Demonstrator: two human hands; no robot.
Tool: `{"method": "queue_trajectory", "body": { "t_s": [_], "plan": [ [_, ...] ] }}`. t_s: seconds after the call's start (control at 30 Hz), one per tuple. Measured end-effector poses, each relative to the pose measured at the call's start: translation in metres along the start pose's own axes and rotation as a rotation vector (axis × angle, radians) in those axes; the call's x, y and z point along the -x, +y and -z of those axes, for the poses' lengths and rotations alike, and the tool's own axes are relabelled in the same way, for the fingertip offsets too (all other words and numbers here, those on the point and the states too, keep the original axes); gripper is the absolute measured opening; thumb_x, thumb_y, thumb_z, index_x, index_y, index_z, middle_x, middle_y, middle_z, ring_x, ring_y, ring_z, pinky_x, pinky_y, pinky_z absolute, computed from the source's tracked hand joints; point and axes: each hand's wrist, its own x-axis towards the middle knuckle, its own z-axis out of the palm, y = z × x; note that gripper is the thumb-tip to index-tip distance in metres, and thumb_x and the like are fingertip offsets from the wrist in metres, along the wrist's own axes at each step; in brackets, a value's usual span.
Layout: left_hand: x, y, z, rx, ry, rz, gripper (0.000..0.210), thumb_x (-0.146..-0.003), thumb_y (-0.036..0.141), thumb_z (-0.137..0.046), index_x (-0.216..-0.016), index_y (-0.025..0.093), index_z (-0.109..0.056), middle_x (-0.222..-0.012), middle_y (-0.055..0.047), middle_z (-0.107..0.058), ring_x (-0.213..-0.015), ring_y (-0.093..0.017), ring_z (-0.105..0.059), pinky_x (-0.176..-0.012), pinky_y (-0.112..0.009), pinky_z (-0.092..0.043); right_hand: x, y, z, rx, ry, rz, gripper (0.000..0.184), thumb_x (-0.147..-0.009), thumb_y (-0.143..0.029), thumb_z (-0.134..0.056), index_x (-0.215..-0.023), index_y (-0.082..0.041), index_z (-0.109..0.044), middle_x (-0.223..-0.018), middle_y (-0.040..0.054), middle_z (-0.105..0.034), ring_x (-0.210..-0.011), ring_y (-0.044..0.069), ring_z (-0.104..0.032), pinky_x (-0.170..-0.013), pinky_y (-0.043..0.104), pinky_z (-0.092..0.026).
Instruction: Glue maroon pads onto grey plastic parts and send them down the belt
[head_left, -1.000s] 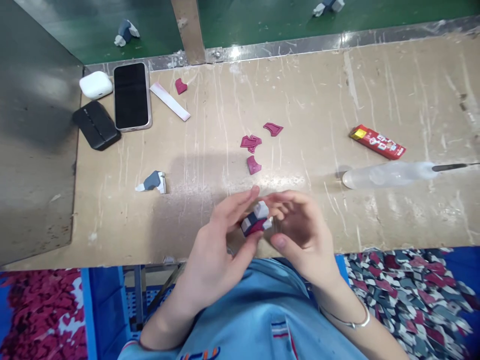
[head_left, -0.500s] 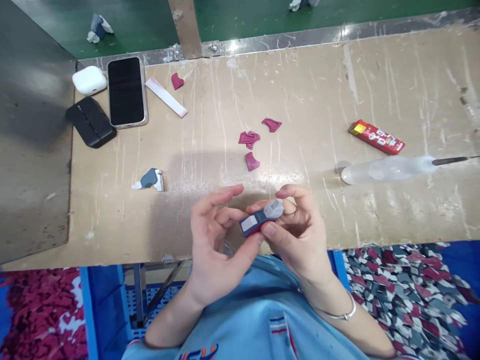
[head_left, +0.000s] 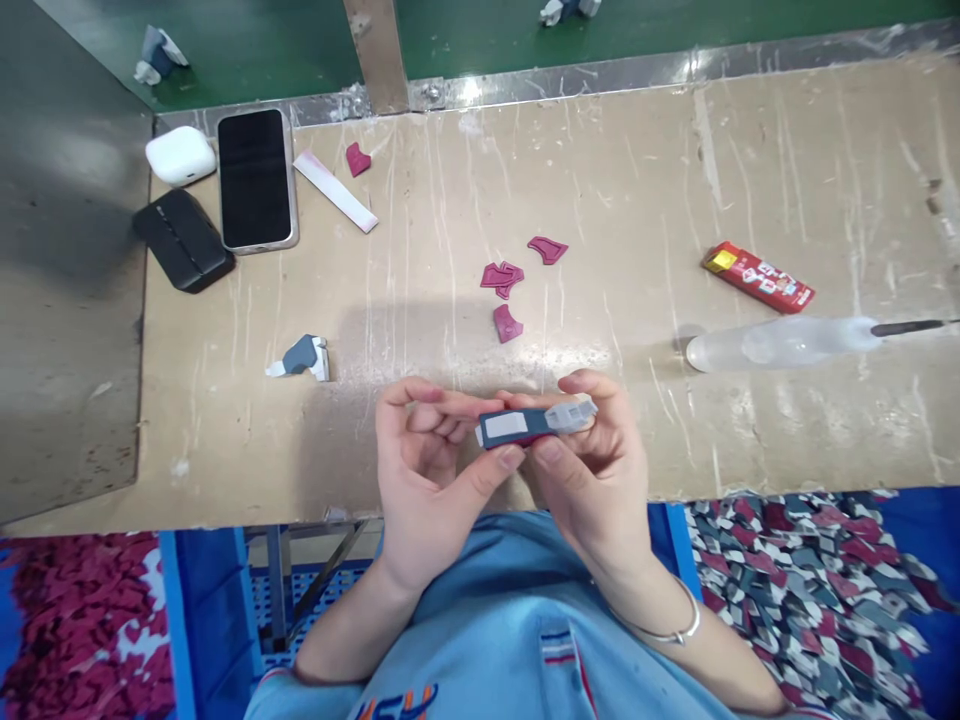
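Between both hands, over the front edge of the table, is a small plastic piece (head_left: pixel 534 425) in dark blue and grey with a strip of dark red on its underside. My left hand (head_left: pixel 431 475) pinches its left end between thumb and fingers. My right hand (head_left: pixel 592 460) grips the grey end with thumb and fingers. Beyond the hands lie several flat dark red pieces (head_left: pixel 508 323) on the table. A similar blue and white plastic piece (head_left: pixel 301 355) rests to the left of my left hand.
A phone (head_left: pixel 257 180), a white case (head_left: pixel 181 156) and a black box (head_left: pixel 184 240) sit at the back left. To the right are a red packet (head_left: pixel 759 277) and a translucent bottle (head_left: pixel 780 343) with a dark nozzle. Blue bins (head_left: pixel 201 610) of pieces flank my body below the table (head_left: pixel 615 200).
The held piece has turned to lie nearly level, its grey end now further right. My left fingers have closed onto its left end. Pieces on the green belt have shifted left.
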Motion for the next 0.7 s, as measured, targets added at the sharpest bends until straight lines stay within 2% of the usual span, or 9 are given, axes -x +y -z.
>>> {"method": "queue_trajectory", "body": {
  "t_s": [0.17,0.3,0.37,0.43,0.5,0.6,0.7],
  "plan": [
    [0.0,0.004,0.0,-0.03,0.027,0.023,0.045,-0.086,0.033,-0.097,-0.1,0.027,-0.055,-0.093,0.005,-0.075,-0.097,-0.013,-0.083,-0.094,-0.026,-0.068,-0.002,-0.002,0.001,-0.053,0.011,0.058,0.021,-0.111,-0.031,-0.066,-0.128,-0.032,-0.055,-0.104,0.0041,-0.083,-0.102,0.022,-0.085,-0.09,0.033,-0.073],
    [-0.007,0.008,0.004,-0.004,-0.119,0.193,0.046,-0.086,0.043,-0.095,-0.091,0.024,-0.053,-0.091,0.002,-0.071,-0.086,-0.013,-0.077,-0.082,-0.024,-0.067,-0.001,-0.001,0.005,-0.06,0.022,0.037,0.017,-0.11,-0.03,-0.068,-0.121,-0.033,-0.055,-0.099,0.0013,-0.08,-0.096,0.021,-0.084,-0.085,0.032,-0.073],
    [-0.011,0.009,0.006,0.066,-0.16,0.316,0.05,-0.083,0.047,-0.097,-0.092,0.025,-0.053,-0.09,0.002,-0.069,-0.081,-0.013,-0.073,-0.075,-0.024,-0.065,-0.001,-0.001,0.01,-0.024,-0.034,0.019,0.025,-0.11,-0.033,-0.068,-0.13,-0.035,-0.053,-0.105,0.0024,-0.079,-0.098,0.021,-0.083,-0.086,0.033,-0.073],
    [-0.013,0.01,0.007,0.148,-0.158,0.434,0.053,-0.08,0.048,-0.098,-0.093,0.025,-0.053,-0.093,0.002,-0.065,-0.079,-0.012,-0.07,-0.07,-0.023,-0.063,-0.002,-0.003,0.017,0.027,-0.106,0.021,0.043,-0.109,-0.039,-0.07,-0.145,-0.036,-0.048,-0.119,0.0067,-0.078,-0.106,0.023,-0.082,-0.091,0.036,-0.072],
    [-0.013,0.01,0.006,0.217,-0.142,0.49,0.054,-0.079,0.047,-0.1,-0.093,0.024,-0.052,-0.098,0.003,-0.064,-0.082,-0.011,-0.07,-0.071,-0.021,-0.062,-0.004,-0.005,0.024,0.064,-0.16,0.035,0.055,-0.108,-0.042,-0.071,-0.155,-0.035,-0.043,-0.129,0.0108,-0.076,-0.112,0.025,-0.08,-0.094,0.039,-0.071],
    [-0.01,0.007,0.004,0.257,-0.148,0.462,0.052,-0.082,0.045,-0.098,-0.092,0.023,-0.051,-0.104,0.003,-0.062,-0.078,-0.008,-0.068,-0.069,-0.02,-0.06,-0.006,-0.008,0.031,0.049,-0.163,0.032,0.053,-0.107,-0.036,-0.074,-0.154,-0.036,-0.049,-0.122,0.0075,-0.08,-0.104,0.022,-0.082,-0.083,0.032,-0.072],
    [-0.007,0.001,0.007,0.188,-0.205,0.314,0.047,-0.087,0.05,-0.093,-0.098,0.025,-0.054,-0.11,0.003,-0.064,-0.07,-0.006,-0.065,-0.065,-0.02,-0.059,-0.004,-0.01,0.031,-0.037,-0.078,-0.024,0.045,-0.102,-0.031,-0.082,-0.14,-0.037,-0.059,-0.109,0.0005,-0.084,-0.094,0.019,-0.084,-0.079,0.027,-0.071]
  ]
}}
